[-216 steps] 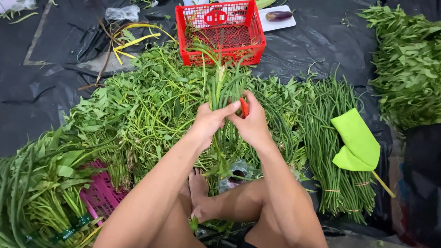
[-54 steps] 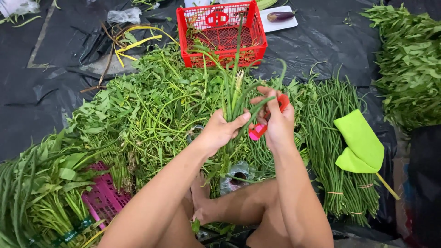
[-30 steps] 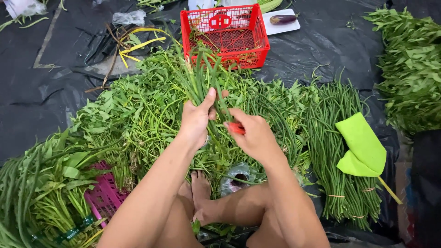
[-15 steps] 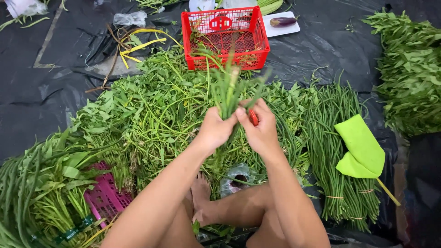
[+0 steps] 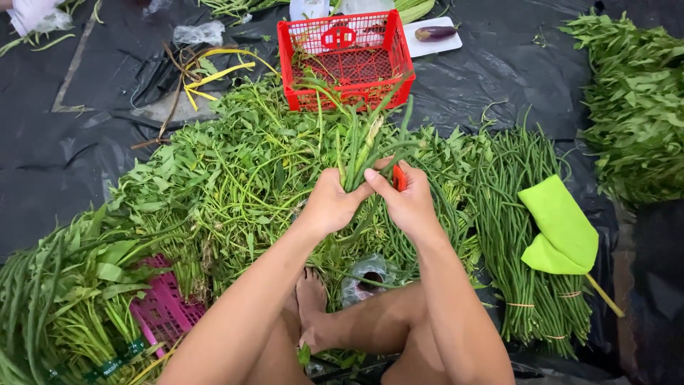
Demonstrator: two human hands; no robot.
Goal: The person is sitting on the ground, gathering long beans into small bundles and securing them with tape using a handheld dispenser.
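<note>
My left hand (image 5: 329,207) is closed around a bunch of green stems (image 5: 363,146) that stick straight up. My right hand (image 5: 407,203) sits just beside it, thumb pressed on the same stems, fingers curled around a small red thing (image 5: 400,178) (I cannot tell what it is). We are above a big heap of greens (image 5: 235,171). A red basket (image 5: 347,60) stands behind, long beans (image 5: 524,235) to my right.

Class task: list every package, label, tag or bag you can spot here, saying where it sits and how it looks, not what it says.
Red-and-white label: rear wall of red plastic basket, top centre.
Clear plastic bag: crumpled, top left.
White foam tray holding purple aubergine: right of basket.
</note>
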